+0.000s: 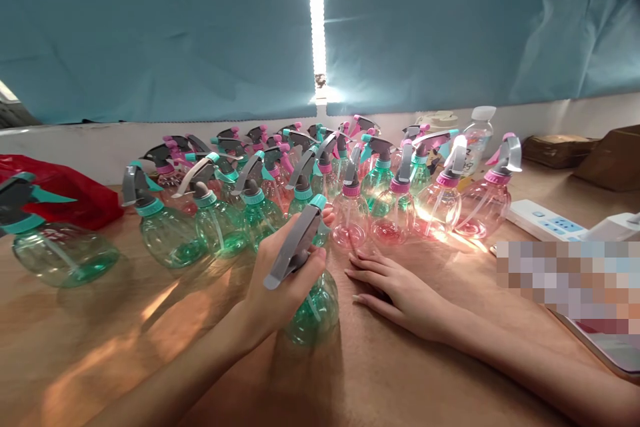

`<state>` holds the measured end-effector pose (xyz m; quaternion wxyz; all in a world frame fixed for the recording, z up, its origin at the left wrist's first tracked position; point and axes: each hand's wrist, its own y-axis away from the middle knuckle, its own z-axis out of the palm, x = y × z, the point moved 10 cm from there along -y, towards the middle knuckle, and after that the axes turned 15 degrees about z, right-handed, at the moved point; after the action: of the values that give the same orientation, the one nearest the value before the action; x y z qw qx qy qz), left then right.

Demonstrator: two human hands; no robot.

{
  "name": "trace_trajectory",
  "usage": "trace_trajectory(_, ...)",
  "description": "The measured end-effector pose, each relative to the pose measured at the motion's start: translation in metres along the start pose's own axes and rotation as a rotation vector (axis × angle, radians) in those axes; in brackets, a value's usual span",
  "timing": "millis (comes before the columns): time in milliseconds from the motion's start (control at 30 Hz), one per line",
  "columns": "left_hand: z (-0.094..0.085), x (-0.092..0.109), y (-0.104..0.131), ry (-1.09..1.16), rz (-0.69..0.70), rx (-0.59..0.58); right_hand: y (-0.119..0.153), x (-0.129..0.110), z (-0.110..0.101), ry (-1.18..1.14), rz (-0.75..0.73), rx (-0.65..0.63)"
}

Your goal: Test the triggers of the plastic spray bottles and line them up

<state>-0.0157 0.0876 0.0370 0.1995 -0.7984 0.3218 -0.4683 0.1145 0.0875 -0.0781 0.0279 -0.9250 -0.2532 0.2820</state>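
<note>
My left hand (287, 260) is wrapped round the neck of a green spray bottle (316, 313) with a grey and teal trigger head, near the middle of the table. Its fingers partly hide the collar. Flat on the tabletop, just right of that bottle, rests my right hand (387, 287), fingers stretched out and holding nothing. Beyond its fingertips stands a pink spray bottle (350, 217). Behind my left hand are more green spray bottles (260, 217), and another green spray bottle (65, 257) stands apart at the far left.
Several rows of green and pink spray bottles fill the back of the table (210, 373). A red plastic bag (95, 197) lies at left. On the right are a clear bottle with a white cap (480, 133), a power strip (550, 220), a pixelated device and brown cardboard (613, 160).
</note>
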Motion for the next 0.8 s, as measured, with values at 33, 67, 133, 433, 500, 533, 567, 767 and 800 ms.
trace_trajectory(33, -0.0005, -0.0012, 0.0002, -0.012, -0.001, -0.001, -0.0001, 0.0004, 0.0006, 0.004, 0.007, -0.003)
trace_trajectory(67, -0.0010, -0.0023, 0.0004, -0.026, -0.002, -0.002, -0.0002, 0.0009, 0.0012, 0.008, 0.014, -0.006)
trace_trajectory(133, -0.0009, -0.0034, 0.0004, -0.042, 0.000, -0.013, -0.0004, 0.0016, 0.0022, 0.013, 0.023, -0.012)
trace_trajectory(433, -0.0029, -0.0031, 0.0027, -0.045, -0.019, 0.003, -0.0001, 0.0013, 0.0010, -0.008, 0.010, 0.001)
trace_trajectory(500, -0.0030, -0.0033, 0.0028, -0.038, -0.014, 0.004, -0.0003, 0.0019, 0.0019, 0.003, 0.016, -0.006)
trace_trajectory(533, -0.0031, -0.0030, 0.0026, -0.037, -0.007, 0.005, -0.0003, 0.0020, 0.0025, 0.011, 0.018, -0.010)
trace_trajectory(567, -0.0033, -0.0027, 0.0023, -0.040, -0.001, 0.005, -0.0004, 0.0021, 0.0031, 0.020, 0.021, -0.016)
trace_trajectory(767, -0.0044, -0.0012, 0.0005, -0.066, 0.022, 0.007, -0.0011, 0.0025, 0.0055, 0.045, 0.033, -0.047)
trace_trajectory(800, -0.0040, -0.0011, 0.0003, -0.065, 0.023, 0.004, -0.0012, 0.0025, 0.0056, 0.043, 0.034, -0.051)
